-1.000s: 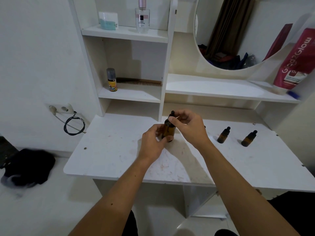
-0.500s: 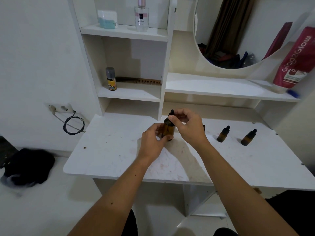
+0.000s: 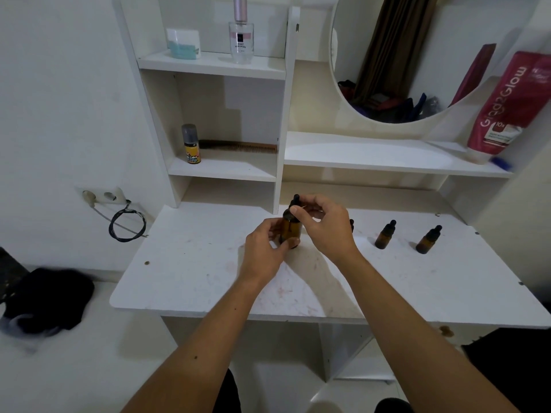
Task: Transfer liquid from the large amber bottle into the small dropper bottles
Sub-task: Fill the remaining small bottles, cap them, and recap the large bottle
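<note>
The large amber bottle (image 3: 289, 229) stands upright on the white table (image 3: 193, 263), near its middle. My left hand (image 3: 265, 248) grips the bottle's body from the left. My right hand (image 3: 323, 223) pinches its black dropper cap (image 3: 295, 201) from the right. Two small amber dropper bottles (image 3: 385, 234) (image 3: 428, 239) with black caps stand upright to the right. The black tip of a third small bottle (image 3: 351, 223) shows just behind my right hand; the rest of it is hidden.
Shelves rise behind the table with a small spray can (image 3: 191, 144), a comb (image 3: 238, 146), a perfume bottle (image 3: 241, 34) and a white jar (image 3: 182, 43). A red tube (image 3: 507, 105) leans at the right beside a round mirror (image 3: 402, 55). A cable (image 3: 126, 223) hangs at the left wall.
My right thumb and fingers have shifted slightly on the dropper cap. Both hands and the large bottle stay in the same place.
</note>
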Demonstrator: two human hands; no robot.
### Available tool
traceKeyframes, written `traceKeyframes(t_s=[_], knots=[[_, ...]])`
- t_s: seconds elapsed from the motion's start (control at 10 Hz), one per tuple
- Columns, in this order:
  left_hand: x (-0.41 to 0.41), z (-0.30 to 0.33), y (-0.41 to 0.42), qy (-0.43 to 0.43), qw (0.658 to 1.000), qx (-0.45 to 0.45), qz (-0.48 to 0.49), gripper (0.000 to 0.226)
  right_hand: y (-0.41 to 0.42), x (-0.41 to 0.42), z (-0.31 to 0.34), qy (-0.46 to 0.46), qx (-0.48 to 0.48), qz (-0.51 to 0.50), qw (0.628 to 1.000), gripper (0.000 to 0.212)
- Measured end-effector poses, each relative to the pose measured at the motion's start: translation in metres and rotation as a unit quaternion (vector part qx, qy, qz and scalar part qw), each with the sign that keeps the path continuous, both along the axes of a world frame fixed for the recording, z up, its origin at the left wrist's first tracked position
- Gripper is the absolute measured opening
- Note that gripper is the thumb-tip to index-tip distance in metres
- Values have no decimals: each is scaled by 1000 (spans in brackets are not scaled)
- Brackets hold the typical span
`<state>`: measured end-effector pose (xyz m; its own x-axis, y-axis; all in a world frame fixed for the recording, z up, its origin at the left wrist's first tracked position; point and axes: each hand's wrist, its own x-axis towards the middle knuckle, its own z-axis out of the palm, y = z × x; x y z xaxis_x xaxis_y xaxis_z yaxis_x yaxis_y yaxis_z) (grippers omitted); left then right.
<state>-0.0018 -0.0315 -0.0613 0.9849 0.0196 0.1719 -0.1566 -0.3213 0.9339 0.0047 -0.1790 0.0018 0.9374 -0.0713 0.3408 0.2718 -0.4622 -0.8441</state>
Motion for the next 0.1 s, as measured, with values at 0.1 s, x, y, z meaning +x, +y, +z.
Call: traceKeyframes(t_s=[0.1], knots=[[3,-3,0,-2,1000,19,8,57,0,-2,-5,-4,-26,0,1000,38]])
